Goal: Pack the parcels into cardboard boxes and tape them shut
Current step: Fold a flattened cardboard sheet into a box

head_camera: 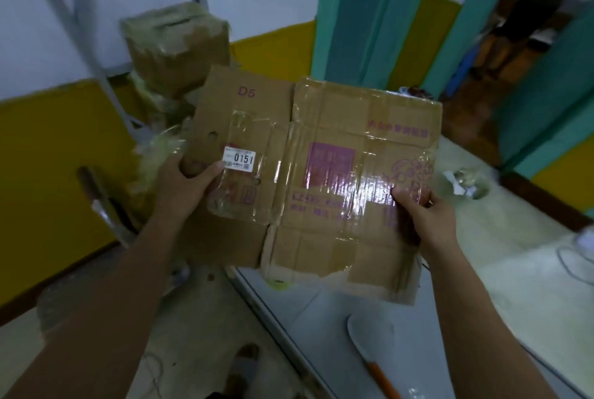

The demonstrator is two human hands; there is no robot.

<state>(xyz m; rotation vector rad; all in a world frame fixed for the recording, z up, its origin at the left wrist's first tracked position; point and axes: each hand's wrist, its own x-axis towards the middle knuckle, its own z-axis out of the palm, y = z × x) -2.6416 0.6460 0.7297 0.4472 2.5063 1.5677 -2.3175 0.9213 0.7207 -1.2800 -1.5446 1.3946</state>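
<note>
Cardboard box [316, 173], flattened and tape-patched, was held above the table [475, 273] edge in the head view, long axis running left to right between the grips. Left hand [184, 184] pinched its left edge, right hand [418, 210] its right edge; neither was judged nearer.

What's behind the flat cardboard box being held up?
Taped parcels stacked behind its left corner, and the white table below. Whatever lies directly behind the cardboard box is covered.

Pale table [482, 286], bearing a white tool [369, 332] with orange handle near, clear tape roll [472, 182] far.
</note>
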